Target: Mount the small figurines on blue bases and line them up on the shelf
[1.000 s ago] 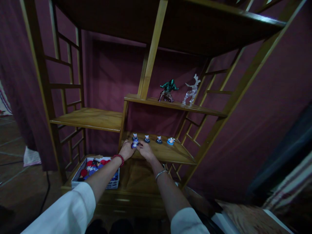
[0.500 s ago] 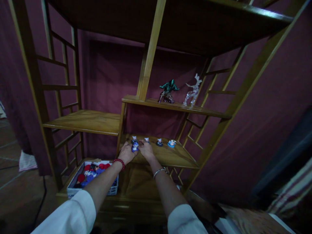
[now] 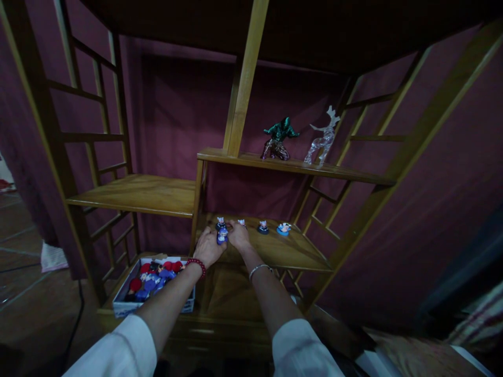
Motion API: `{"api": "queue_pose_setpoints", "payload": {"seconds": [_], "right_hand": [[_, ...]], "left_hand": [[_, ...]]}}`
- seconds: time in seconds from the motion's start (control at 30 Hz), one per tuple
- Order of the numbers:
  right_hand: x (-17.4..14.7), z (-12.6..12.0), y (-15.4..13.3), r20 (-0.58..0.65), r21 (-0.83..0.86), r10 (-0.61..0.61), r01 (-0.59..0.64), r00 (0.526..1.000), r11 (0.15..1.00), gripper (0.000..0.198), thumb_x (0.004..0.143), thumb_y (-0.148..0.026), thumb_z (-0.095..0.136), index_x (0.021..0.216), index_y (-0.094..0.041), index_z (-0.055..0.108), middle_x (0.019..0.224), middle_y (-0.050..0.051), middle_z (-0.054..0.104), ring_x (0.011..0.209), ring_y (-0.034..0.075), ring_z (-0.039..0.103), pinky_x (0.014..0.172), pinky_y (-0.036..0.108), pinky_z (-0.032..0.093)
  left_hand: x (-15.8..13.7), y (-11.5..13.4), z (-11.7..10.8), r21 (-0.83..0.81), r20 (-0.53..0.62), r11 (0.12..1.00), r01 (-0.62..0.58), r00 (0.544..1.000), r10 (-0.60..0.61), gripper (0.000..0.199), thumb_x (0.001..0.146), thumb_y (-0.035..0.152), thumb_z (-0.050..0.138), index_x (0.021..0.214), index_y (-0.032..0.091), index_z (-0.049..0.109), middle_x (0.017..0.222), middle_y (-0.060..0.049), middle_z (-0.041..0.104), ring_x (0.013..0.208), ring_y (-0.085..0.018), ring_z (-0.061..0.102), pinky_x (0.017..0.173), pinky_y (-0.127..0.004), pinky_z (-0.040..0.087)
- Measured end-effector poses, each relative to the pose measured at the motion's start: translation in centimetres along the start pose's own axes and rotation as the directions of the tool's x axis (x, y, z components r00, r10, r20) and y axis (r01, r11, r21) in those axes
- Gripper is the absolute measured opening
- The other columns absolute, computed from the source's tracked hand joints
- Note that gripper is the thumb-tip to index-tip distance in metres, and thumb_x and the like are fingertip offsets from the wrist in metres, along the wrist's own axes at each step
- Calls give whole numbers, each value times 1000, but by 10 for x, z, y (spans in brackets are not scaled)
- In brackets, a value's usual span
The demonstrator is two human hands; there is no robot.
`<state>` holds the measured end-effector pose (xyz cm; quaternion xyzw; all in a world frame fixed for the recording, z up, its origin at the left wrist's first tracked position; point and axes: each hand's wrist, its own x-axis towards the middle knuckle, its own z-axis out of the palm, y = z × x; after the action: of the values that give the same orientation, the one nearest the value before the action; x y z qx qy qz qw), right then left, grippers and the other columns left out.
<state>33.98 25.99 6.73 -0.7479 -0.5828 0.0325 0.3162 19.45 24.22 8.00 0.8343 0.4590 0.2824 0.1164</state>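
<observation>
Dark maroon backdrop [image 3: 173, 115] shows behind a wooden display cabinet [image 3: 245, 78]. Over its lower right shelf [image 3: 291, 252], a purple figurine [image 3: 222, 236] is upright between both hands, just in front of the leftmost cat-eared figurine [image 3: 220, 223]. The left hand [image 3: 208, 248] is nearer, its grip clamped around the purple figurine's base; the right hand [image 3: 239, 237] bends close beside, contact impossible to tell.

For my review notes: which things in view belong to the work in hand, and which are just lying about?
Likely part of the work:
purple figurine, in the left hand, with the right hand close beside it
four small figurines in a row on the lower shelf
box of figurines

Apparently just there:
green-topped figure
clear deer
dark cable
</observation>
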Motion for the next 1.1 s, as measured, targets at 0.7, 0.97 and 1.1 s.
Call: {"api": "queue_pose_setpoints", "payload": {"seconds": [0.7, 0.97, 1.1], "right_hand": [[4, 5, -5, -67, -140, -10, 1, 998, 990, 27, 73, -22, 54, 100, -24, 60, 100, 5, 62, 92, 19, 57, 78, 26, 41], [-8, 0, -7, -49, -6, -22, 21, 999, 1000, 32, 73, -12, 51, 102, -21, 59, 99, 5, 64, 90, 16, 58, 78, 22, 42], [-23, -9, -5, -103, 53, -20, 26, 994, 998, 21, 75, -13, 49, 93, -18, 59, 85, 4, 65, 76, 13, 60, 72, 21, 43]], "left_hand": [[0, 0, 1, -46, -6, 999, 4, 1000, -4, 26, 71, 34, 54, 87, 15, 60, 95, -9, 55, 86, -18, 53, 82, -27, 40], [2, -4, 5, 11, -7, 1000, -2, 1000, 2, 29, 72, 37, 52, 88, 14, 60, 97, -10, 54, 86, -19, 53, 78, -27, 41], [2, -7, 8, 30, -23, 999, -16, 1000, 16, 29, 73, 38, 50, 87, 15, 60, 94, -9, 54, 85, -18, 54, 79, -26, 41]]}}
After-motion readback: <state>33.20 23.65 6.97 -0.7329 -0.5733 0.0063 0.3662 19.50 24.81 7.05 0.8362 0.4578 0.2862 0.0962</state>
